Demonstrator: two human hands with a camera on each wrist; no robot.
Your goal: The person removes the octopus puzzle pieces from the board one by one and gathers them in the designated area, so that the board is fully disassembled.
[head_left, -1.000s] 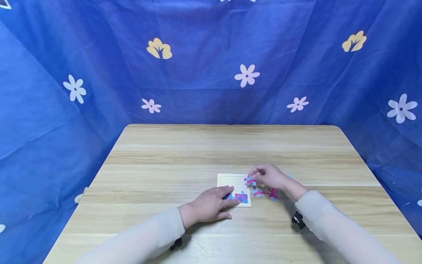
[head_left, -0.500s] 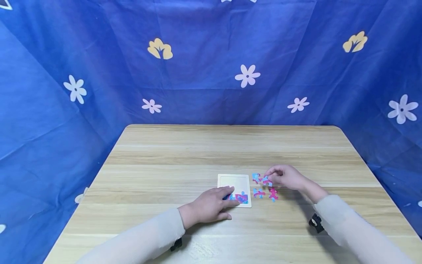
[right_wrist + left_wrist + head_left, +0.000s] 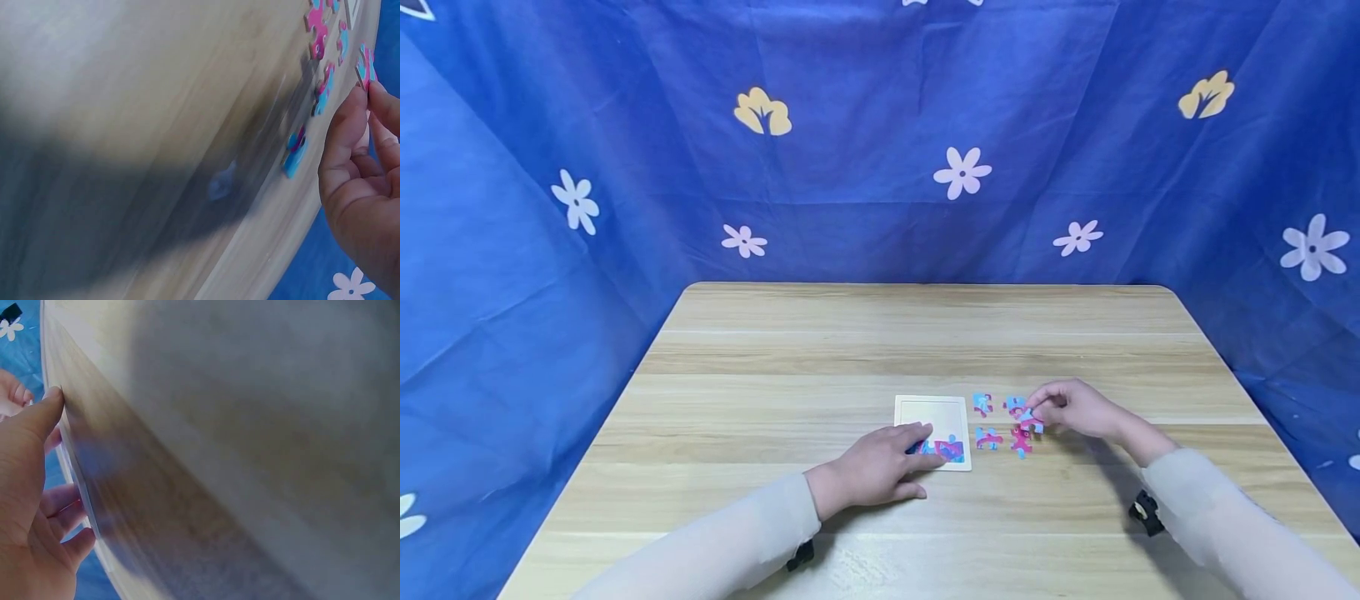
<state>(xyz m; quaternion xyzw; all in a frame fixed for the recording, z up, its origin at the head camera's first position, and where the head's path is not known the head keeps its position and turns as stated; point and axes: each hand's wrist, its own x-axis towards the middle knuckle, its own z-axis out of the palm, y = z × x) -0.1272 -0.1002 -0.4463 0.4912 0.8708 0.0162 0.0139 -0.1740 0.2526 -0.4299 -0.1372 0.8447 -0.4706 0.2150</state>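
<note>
My left hand (image 3: 880,467) rests, fingers spread, on the left and lower part of a pale square puzzle tray (image 3: 932,400). Joined pink and blue pieces (image 3: 951,450) line the tray's bottom, partly hidden by that hand. Between thumb and fingertips, my right hand (image 3: 1078,410) pinches a pink and blue puzzle piece (image 3: 365,65), held above the table in the right wrist view. Close under it lie a pink piece (image 3: 1021,442) and a blue and pink piece (image 3: 1013,403). Two more loose pieces, one upper (image 3: 982,404) and one lower (image 3: 988,438), lie beside the tray's right edge.
The wood-grain table (image 3: 820,350) reaches back to a blue cloth (image 3: 850,167) with flower prints, which also hangs at both sides. Another blue piece (image 3: 294,153) lies nearest the right wrist camera. Black wrist devices (image 3: 1146,512) sit under the sleeves.
The right hand has moved right with its puzzle piece, from the tray's right edge past the upper loose pieces. The left hand and the tray have stayed in place.
</note>
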